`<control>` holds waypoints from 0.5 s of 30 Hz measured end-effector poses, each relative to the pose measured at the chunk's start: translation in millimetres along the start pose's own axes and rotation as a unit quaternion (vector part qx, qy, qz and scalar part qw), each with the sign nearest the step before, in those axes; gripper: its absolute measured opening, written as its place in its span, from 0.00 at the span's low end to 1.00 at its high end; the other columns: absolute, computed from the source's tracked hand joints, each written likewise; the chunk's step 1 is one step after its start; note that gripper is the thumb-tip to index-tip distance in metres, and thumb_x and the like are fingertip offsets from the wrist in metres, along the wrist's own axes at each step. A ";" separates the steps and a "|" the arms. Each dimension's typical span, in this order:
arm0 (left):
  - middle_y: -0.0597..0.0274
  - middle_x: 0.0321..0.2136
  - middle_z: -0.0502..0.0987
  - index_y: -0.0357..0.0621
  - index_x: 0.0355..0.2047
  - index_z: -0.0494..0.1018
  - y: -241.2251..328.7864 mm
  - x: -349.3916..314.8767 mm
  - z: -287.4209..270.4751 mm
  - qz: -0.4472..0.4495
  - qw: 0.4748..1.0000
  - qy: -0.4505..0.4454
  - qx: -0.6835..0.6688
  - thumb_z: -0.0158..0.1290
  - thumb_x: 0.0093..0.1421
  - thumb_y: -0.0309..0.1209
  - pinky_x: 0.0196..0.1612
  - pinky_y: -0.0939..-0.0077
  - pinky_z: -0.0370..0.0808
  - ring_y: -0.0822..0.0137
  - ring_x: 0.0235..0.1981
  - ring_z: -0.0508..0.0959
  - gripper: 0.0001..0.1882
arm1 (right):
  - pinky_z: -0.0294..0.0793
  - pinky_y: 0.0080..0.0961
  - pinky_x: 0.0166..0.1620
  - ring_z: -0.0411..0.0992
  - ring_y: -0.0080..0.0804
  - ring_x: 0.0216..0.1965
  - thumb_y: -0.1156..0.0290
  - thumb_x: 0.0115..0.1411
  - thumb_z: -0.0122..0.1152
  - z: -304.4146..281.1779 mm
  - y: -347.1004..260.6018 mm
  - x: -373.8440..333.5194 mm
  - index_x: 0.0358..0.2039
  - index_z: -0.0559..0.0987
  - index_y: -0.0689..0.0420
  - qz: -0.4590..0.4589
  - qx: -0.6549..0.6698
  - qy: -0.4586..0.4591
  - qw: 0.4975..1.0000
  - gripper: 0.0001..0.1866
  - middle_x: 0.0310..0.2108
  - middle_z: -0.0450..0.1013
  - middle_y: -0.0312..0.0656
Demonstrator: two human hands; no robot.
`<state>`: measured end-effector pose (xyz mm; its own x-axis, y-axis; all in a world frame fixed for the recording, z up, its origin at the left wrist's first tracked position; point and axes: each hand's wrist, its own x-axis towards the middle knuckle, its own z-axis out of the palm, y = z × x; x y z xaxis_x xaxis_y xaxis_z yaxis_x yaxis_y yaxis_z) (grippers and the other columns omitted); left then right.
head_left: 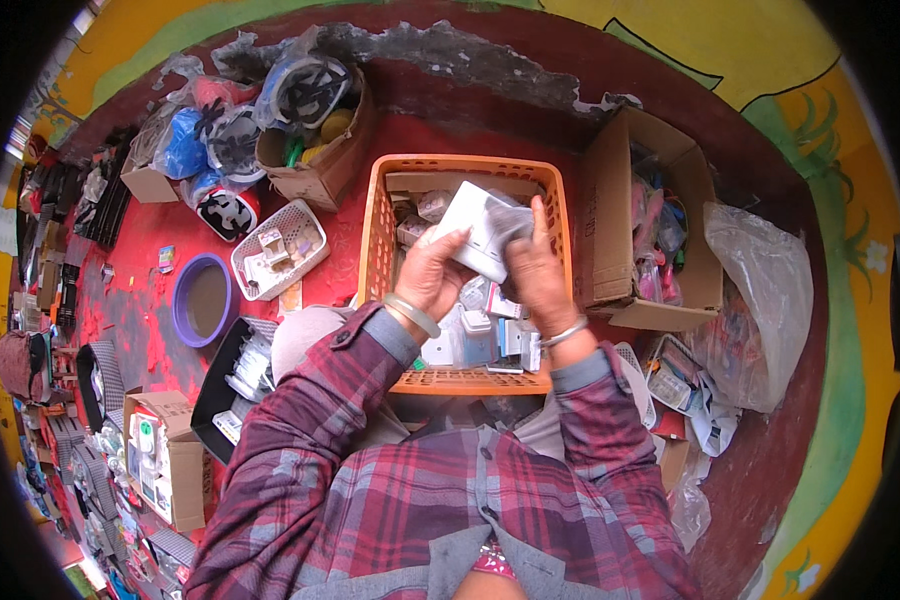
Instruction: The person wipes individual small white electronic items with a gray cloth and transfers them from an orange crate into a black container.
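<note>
My left hand (pixel 432 272) grips a flat white plastic piece (pixel 467 218), squarish with rounded corners and small dark marks near its lower edge, tilted above an orange basket (pixel 380 215). Against its right side my right hand (pixel 540 278) presses a grey, cloth-like piece (pixel 510 222), smeared by motion. The fingers of that hand are bent, partly blurred. Below both hands, the basket holds several small white and blue boxes (pixel 478 338) and some wrapped items towards its far side.
Left of the basket stand a white tray (pixel 310 258) with small pieces, a purple basin (pixel 230 300) and a black bin (pixel 210 395). Farther left is an open carton (pixel 185 440). Cartons stand at the back left (pixel 315 180) and right (pixel 605 220), beside clear plastic (pixel 770 300).
</note>
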<state>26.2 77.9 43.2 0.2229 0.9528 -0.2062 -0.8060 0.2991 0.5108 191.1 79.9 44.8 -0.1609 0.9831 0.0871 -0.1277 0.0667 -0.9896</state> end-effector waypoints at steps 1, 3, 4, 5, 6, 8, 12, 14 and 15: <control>0.57 0.41 0.73 0.37 0.46 0.66 -1.4 -3.3 2.1 -0.011 1.000 -0.002 -0.002 0.51 0.56 0.29 0.48 0.61 0.71 0.63 0.41 0.75 0.17 | 0.60 0.27 0.55 0.55 0.42 0.58 0.64 0.59 0.54 6.6 5.6 -0.1 0.59 0.61 0.54 -0.075 -0.164 -0.001 0.984 0.28 0.59 0.50 0.51; 0.57 0.42 0.73 0.37 0.47 0.64 -0.5 -6.0 1.2 -0.039 0.999 -0.013 0.006 0.51 0.56 0.29 0.49 0.62 0.71 0.63 0.42 0.74 0.19 | 0.58 0.28 0.57 0.52 0.43 0.61 0.66 0.57 0.56 20.3 4.0 0.8 0.57 0.64 0.54 -0.143 -0.277 0.060 0.948 0.27 0.62 0.47 0.53; 0.56 0.43 0.72 0.38 0.49 0.63 1.6 -6.6 -2.9 -0.056 0.998 -0.024 0.013 0.51 0.56 0.29 0.50 0.63 0.71 0.62 0.44 0.74 0.20 | 0.59 0.28 0.56 0.55 0.43 0.60 0.66 0.57 0.56 24.5 -0.7 2.3 0.55 0.66 0.56 -0.139 -0.253 0.101 0.952 0.25 0.61 0.51 0.53; 0.56 0.44 0.72 0.38 0.51 0.62 2.5 -6.8 -4.5 -0.072 0.997 -0.036 0.021 0.51 0.56 0.29 0.51 0.63 0.70 0.62 0.46 0.73 0.22 | 0.61 0.27 0.55 0.59 0.41 0.57 0.66 0.57 0.56 20.2 3.1 4.0 0.54 0.67 0.57 -0.121 -0.222 0.108 0.961 0.24 0.58 0.55 0.52; 0.56 0.44 0.72 0.38 0.51 0.62 0.8 -7.1 -3.8 -0.074 0.995 -0.046 0.039 0.51 0.56 0.29 0.51 0.63 0.70 0.62 0.46 0.73 0.22 | 0.63 0.27 0.53 0.62 0.39 0.54 0.65 0.58 0.56 12.9 10.5 6.1 0.54 0.67 0.58 -0.103 -0.191 0.115 0.969 0.24 0.55 0.60 0.51; 0.56 0.44 0.72 0.37 0.51 0.62 -5.1 -9.0 -2.1 -0.079 0.992 -0.066 0.076 0.52 0.56 0.29 0.51 0.64 0.71 0.62 0.46 0.73 0.23 | 0.69 0.22 0.44 0.71 0.27 0.40 0.64 0.59 0.55 8.3 13.6 8.9 0.48 0.71 0.62 -0.076 -0.093 0.163 0.979 0.20 0.37 0.73 0.42; 0.56 0.44 0.72 0.37 0.51 0.62 -6.8 -10.0 1.1 -0.084 0.987 -0.069 0.120 0.52 0.56 0.30 0.49 0.65 0.72 0.62 0.45 0.74 0.23 | 0.70 0.19 0.33 0.71 0.22 0.29 0.58 0.63 0.48 -11.3 20.4 15.6 0.38 0.76 0.62 0.014 -0.010 0.157 0.987 0.18 0.29 0.74 0.38; 0.55 0.41 0.73 0.36 0.46 0.63 -6.3 -10.4 5.0 -0.091 0.989 -0.068 0.092 0.52 0.56 0.28 0.47 0.67 0.73 0.63 0.42 0.75 0.18 | 0.71 0.20 0.32 0.71 0.23 0.28 0.56 0.64 0.44 -17.0 16.0 18.2 0.38 0.75 0.62 0.053 0.103 0.179 0.977 0.20 0.29 0.74 0.38; 0.55 0.41 0.73 0.36 0.46 0.63 -5.5 -10.6 5.0 -0.094 0.990 -0.077 0.078 0.52 0.57 0.29 0.47 0.67 0.73 0.63 0.42 0.75 0.18 | 0.72 0.22 0.32 0.71 0.25 0.27 0.53 0.64 0.41 -20.5 3.0 15.5 0.38 0.75 0.61 0.113 0.137 0.202 0.963 0.22 0.28 0.74 0.38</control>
<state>31.0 66.4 46.8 0.4508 0.8730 -0.1859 -0.6507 0.4640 0.6011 208.3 98.8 40.9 0.1715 0.9570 -0.2341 -0.3970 -0.1503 -0.9054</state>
